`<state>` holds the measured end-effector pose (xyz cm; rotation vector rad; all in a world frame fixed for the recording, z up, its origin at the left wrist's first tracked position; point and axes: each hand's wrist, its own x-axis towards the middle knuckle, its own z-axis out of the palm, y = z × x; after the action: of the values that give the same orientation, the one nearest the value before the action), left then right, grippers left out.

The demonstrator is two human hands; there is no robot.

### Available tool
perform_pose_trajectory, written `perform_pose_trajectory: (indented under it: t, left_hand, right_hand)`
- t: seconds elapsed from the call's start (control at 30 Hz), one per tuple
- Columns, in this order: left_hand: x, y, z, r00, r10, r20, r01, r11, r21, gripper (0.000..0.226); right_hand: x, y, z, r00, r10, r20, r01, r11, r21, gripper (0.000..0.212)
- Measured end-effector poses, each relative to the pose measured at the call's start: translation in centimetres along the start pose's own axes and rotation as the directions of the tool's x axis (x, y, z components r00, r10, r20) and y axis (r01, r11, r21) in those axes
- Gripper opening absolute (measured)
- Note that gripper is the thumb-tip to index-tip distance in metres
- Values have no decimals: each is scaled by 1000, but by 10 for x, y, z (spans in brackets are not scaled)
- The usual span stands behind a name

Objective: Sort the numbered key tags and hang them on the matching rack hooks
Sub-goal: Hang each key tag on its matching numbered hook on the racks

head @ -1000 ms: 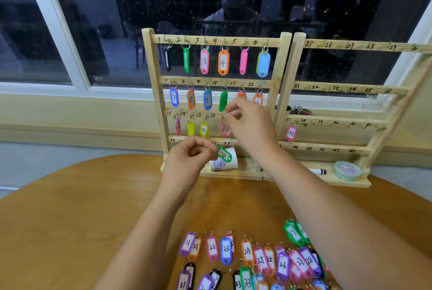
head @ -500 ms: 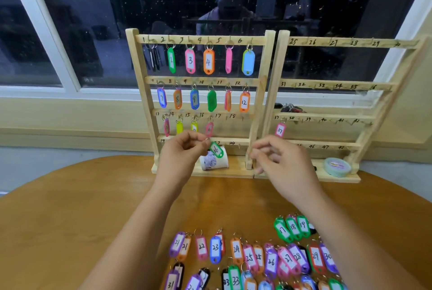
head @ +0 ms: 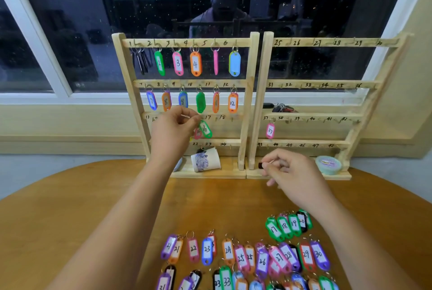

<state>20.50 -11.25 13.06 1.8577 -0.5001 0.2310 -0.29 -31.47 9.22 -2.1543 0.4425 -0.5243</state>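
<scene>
The green tag 16 hangs just right of my left hand, which pinches its ring between thumb and fingertip, in front of the third bar of the left rack. A pink tag, also marked 16 as far as I can read, hangs directly behind it. My knuckles hide the hook, so I would be threading blind. The ring could catch the 17 hook instead, or nudge the pink tag off. My right hand sits lower and to the right, fingers curled. I cannot tell whether it holds anything. The other tags lie on the table, nearer me than either hand.
</scene>
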Motion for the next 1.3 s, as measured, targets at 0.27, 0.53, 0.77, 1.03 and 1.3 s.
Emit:
perform_pose_trajectory:
  t: [0.27,0.53,0.77,1.03,1.3]
  left_hand:
    - [-3,8,0,999,23,-35,-19,992,122,10]
    - [-46,3,9,994,-42,105,40,999,27,7]
    - [-93,-17,41,937,-89,338,64,994,86,9]
    - [-118,-30,61,808,-93,582,-14,984,176,5]
    - [-118,-25,60,742,-85,665,26,995,99,15]
  right_hand:
    - [3,6,-10,975,107,196,-65,976,-207,11]
    - [2,27,-8,858,233,457,-31,913,-407,21]
    - [0,31,0,798,294,526,2,871,-491,27]
    - [1,32,8,851,268,452,-46,895,-444,20]
    - [2,24,10,930,57,363,-20,994,-106,18]
